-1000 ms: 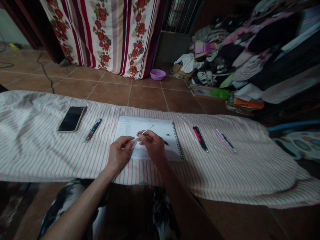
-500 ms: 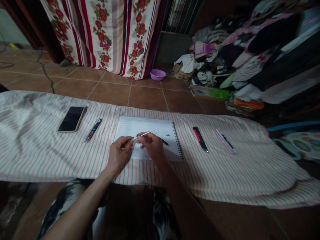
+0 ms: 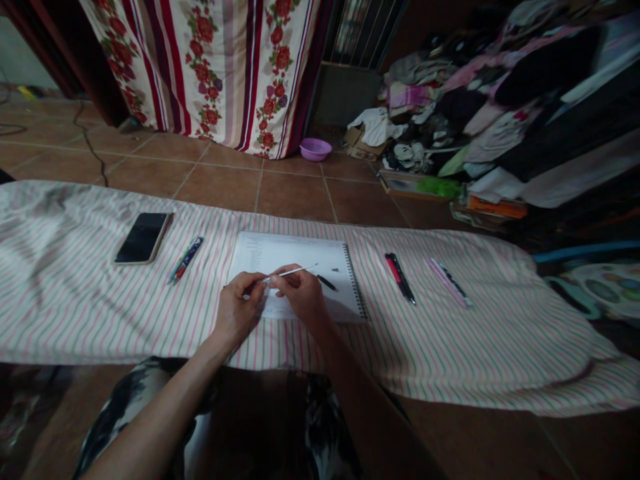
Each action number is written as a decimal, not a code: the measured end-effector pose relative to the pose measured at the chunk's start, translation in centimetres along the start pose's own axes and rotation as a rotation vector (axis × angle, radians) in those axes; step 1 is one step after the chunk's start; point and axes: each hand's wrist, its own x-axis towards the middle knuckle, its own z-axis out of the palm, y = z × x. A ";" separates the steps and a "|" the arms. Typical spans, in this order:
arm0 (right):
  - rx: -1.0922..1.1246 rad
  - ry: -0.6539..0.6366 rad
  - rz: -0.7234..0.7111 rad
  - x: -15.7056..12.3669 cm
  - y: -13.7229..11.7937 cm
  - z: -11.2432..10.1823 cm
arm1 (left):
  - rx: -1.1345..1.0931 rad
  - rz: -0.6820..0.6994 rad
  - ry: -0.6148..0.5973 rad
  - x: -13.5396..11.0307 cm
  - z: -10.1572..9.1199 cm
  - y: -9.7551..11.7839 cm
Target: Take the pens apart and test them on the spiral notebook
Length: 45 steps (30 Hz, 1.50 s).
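Both my hands meet over an open spiral notebook [image 3: 305, 257] on a striped cloth. My right hand [image 3: 303, 297] pinches a thin white pen refill [image 3: 295, 271] that points right, almost level. My left hand [image 3: 239, 308] is closed with its fingertips at the refill's left end; what it holds there is hidden. A short black pen part [image 3: 326, 282] and a tiny dark piece [image 3: 335, 270] lie on the page to the right of my hands.
On the striped cloth [image 3: 475, 333] lie a dark phone [image 3: 143, 237] and blue pens [image 3: 186, 259] to the left, a red and black pen pair [image 3: 399, 276] and pink and dark pens [image 3: 449, 283] to the right. Beyond are tiled floor, a floral curtain, a purple bowl [image 3: 315, 149] and piled clothes.
The white refill has swung down from pointing up-right to nearly level. My right hand shifted slightly left, uncovering the black pen part on the page. My left hand stayed put.
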 end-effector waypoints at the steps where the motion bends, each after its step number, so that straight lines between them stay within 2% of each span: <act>1: -0.005 -0.004 0.005 0.0 0.1 0.0 | 0.016 0.019 -0.003 0.0 0.0 0.0; 5: 0.012 0.004 0.037 0.1 0.1 -0.2 | 0.041 0.073 -0.023 0.0 -0.1 0.2; 12: 0.042 0.033 0.093 0.1 0.1 0.1 | 0.048 0.073 -0.026 -0.1 -0.1 0.3; 22: 0.040 0.041 0.123 0.1 0.3 0.2 | -0.001 -0.020 -0.008 -0.1 0.1 0.2; 31: 0.063 0.020 0.165 0.1 -0.3 0.1 | -0.042 -0.019 -0.025 -0.1 0.2 0.1; 37: 0.089 0.018 0.140 0.2 -0.3 0.2 | -0.079 -0.043 -0.036 -0.1 0.3 0.0; 45: 0.020 -0.012 0.156 0.0 -0.5 -0.1 | -0.077 -0.057 -0.039 -0.1 0.2 0.2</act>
